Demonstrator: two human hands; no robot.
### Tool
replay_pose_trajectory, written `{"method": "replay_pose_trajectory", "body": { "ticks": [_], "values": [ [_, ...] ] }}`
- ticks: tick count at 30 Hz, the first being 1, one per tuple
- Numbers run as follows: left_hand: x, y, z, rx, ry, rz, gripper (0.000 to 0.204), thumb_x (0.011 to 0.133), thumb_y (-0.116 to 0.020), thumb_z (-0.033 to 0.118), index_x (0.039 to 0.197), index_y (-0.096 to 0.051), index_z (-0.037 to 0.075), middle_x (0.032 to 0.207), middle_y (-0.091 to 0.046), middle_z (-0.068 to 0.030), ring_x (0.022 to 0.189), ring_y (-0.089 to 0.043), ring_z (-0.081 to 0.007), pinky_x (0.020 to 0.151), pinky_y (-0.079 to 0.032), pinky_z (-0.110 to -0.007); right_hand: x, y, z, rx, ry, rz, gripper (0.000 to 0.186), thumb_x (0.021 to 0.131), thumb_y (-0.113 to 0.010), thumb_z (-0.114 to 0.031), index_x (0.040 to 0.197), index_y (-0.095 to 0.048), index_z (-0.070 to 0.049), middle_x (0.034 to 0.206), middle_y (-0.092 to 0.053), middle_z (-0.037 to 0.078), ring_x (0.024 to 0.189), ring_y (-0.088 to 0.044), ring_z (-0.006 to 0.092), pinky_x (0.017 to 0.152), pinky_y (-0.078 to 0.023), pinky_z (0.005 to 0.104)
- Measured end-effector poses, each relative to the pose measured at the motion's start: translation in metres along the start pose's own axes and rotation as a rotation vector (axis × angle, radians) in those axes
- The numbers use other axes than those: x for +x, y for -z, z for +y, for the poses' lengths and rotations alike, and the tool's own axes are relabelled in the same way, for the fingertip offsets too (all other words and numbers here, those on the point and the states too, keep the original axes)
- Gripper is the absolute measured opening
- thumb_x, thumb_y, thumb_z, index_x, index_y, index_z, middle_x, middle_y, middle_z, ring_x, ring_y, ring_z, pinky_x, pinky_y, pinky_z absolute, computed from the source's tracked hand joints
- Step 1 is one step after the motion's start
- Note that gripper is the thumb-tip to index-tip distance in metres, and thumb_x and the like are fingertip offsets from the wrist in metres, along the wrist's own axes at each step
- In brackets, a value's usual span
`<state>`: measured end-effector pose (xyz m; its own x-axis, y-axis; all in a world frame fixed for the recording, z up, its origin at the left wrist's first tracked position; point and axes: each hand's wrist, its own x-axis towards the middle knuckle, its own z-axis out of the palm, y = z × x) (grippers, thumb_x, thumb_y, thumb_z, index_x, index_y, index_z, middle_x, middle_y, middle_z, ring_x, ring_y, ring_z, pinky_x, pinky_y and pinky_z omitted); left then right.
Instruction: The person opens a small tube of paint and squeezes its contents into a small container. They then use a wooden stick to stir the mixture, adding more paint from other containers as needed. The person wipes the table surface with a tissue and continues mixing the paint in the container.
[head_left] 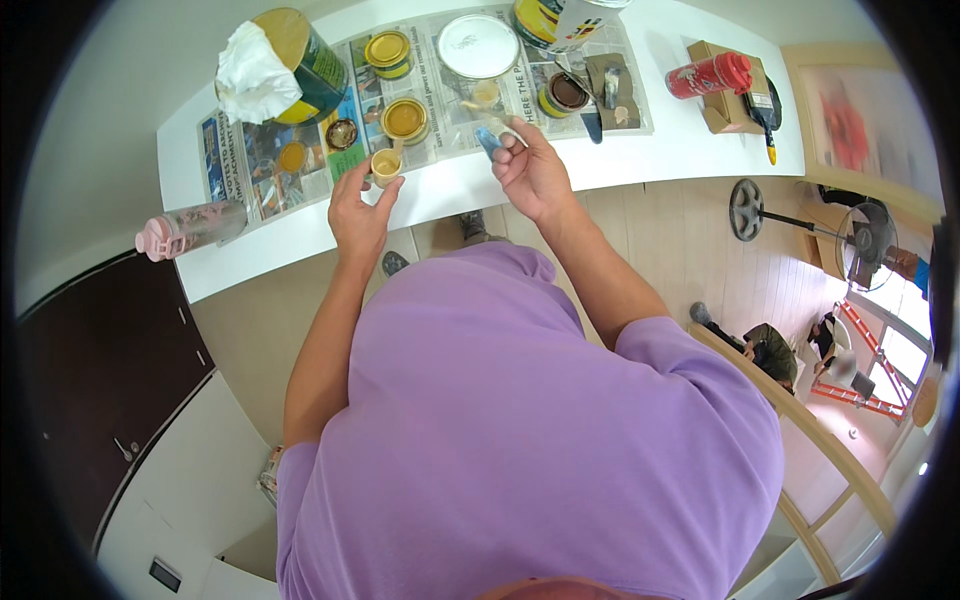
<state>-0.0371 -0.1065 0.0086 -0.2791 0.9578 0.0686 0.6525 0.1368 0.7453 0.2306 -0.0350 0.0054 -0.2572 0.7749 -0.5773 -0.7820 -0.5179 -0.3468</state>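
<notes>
We noted the left hand (358,213) with its grip clamped on a small yellow cup (385,166), just in front of the open paint tin (405,120) on the newspaper-covered tabletop (620,165). The right hand (530,175), right of that tin, pinched what looked like a blue-handled brush (490,140).

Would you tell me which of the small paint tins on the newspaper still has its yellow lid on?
The small tin at the back, beside the white round lid, is closed; the yellow-filled tin and brown-filled tin stand open.
</notes>
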Motion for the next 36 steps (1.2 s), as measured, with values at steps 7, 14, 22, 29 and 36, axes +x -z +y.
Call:
{"method": "replay_pose_trajectory", "body": {
  "ticks": [7, 14, 22, 29, 36],
  "values": [
    [0.006, -0.005, -0.001, -0.035, 0.037, 0.016, 0.051, 0.086, -0.093, 0.024, 0.129, -0.075, 0.003, 0.103, -0.072, -0.0086, 0.087, -0.064, -0.0198, 0.069, -0.051, -0.033, 0.049, 0.066, -0.021, 0.235, 0.121, 0.262, 0.02, 0.102, -0.077, -0.021, 0.115, -0.065, -0.012, 0.088, -0.065, 0.001, 0.076, -0.061, 0.0168, 0.066, -0.052, 0.0302],
    [0.003, -0.01, -0.007, -0.088, 0.12, 0.063, 0.054, 0.086, -0.095, 0.026, 0.131, -0.075, 0.003, 0.098, -0.067, -0.0061, 0.069, -0.056, -0.0106, 0.06, -0.046, -0.028, 0.062, 0.084, -0.015, 0.298, 0.063, 0.226, 0.018, 0.104, -0.075, -0.023, 0.115, -0.067, -0.012, 0.088, -0.066, 0.002, 0.078, -0.062, 0.0174, 0.068, -0.053, 0.0305],
    [-0.011, -0.008, -0.013, -0.103, 0.218, 0.114, 0.052, 0.088, -0.094, 0.025, 0.13, -0.074, 0.002, 0.096, -0.065, -0.003, 0.063, -0.051, -0.0072, 0.059, -0.047, -0.025, 0.049, 0.064, -0.011, 0.315, -0.039, 0.083, 0.025, 0.109, -0.065, -0.029, 0.124, -0.064, -0.01, 0.089, -0.063, 0.003, 0.078, -0.061, 0.0193, 0.069, -0.052, 0.032],
    [-0.034, 0.014, -0.035, -0.065, 0.282, 0.176, 0.05, 0.089, -0.093, 0.023, 0.131, -0.074, 0.003, 0.105, -0.072, -0.0049, 0.085, -0.062, -0.0098, 0.066, -0.052, -0.026, 0.03, 0.021, 0.026, 0.157, -0.252, -0.065, 0.028, 0.11, -0.065, -0.03, 0.127, -0.064, -0.009, 0.09, -0.061, 0.002, 0.079, -0.058, 0.0182, 0.068, -0.05, 0.0311],
    [-0.054, 0.047, -0.076, -0.051, 0.322, 0.212, 0.051, 0.09, -0.092, 0.024, 0.132, -0.073, 0.002, 0.108, -0.073, -0.0061, 0.089, -0.064, -0.0121, 0.066, -0.052, -0.027, 0.034, -0.021, 0.077, 0.212, -0.346, -0.147, 0.018, 0.106, -0.072, -0.015, 0.12, -0.067, -0.007, 0.096, -0.07, 0.006, 0.086, -0.067, 0.0179, 0.075, -0.058, 0.0295]
  ]
}}
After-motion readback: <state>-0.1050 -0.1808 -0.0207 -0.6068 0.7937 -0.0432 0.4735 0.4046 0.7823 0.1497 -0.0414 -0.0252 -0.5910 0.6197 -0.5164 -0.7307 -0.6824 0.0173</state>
